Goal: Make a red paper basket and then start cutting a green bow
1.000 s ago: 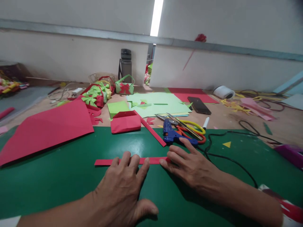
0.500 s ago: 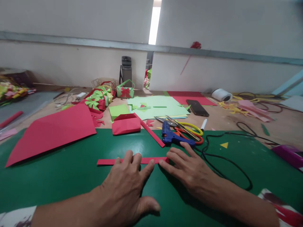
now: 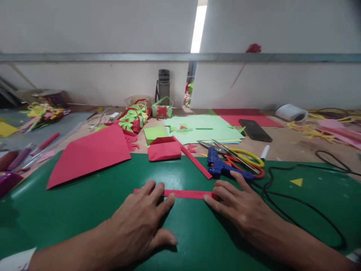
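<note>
A narrow red paper strip lies crosswise on the green mat. Over its left part is my left hand, palm down, fingers stretched and thumb spread out, the fingertips on the strip and covering some of it. My right hand holds the strip's right end down on the mat between thumb and fingers, with its outer finger raised close to a blue glue gun. Another red strip lies slantwise just beyond, beside a folded red paper piece.
Scissors, a black cable and a phone lie on the right. A large red sheet covers the left. Green sheets, small paper baskets and a bottle stand farther back.
My left hand has slid leftward along the strip, baring more of its middle. My right hand stays at the right end. The view has turned left, so the scene appears shifted right.
</note>
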Demonstrator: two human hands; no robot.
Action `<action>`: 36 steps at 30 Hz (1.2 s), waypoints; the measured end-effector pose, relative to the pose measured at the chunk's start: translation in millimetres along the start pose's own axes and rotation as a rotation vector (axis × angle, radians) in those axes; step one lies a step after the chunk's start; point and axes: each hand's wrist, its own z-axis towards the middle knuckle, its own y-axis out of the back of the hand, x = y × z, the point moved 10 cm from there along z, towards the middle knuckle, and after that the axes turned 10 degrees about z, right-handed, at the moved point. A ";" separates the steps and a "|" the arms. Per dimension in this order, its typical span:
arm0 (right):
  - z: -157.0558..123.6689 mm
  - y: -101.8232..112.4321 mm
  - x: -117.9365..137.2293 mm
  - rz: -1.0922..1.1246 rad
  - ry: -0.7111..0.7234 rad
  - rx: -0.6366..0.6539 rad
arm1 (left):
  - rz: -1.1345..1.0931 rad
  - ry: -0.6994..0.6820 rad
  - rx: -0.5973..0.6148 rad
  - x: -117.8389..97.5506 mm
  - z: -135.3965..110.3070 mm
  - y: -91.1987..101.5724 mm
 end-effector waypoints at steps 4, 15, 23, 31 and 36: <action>-2.3 1.2 -0.4 0.007 0.008 -0.018 | 0.041 0.062 0.002 19.5 -16.9 -3.1; -7.2 -4.7 -3.3 -0.056 0.046 -0.047 | 0.114 0.244 -0.177 63.7 -66.3 -3.5; 8.9 -4.1 20.6 -0.202 0.149 -0.065 | 0.115 0.237 -0.222 55.5 -54.7 8.6; 30.9 -17.7 25.1 -0.374 0.046 -0.010 | 0.192 -0.023 -0.189 -7.6 35.8 10.5; 33.2 1.9 2.8 -0.265 -0.086 -0.028 | 0.210 -0.003 -0.160 4.0 48.8 13.5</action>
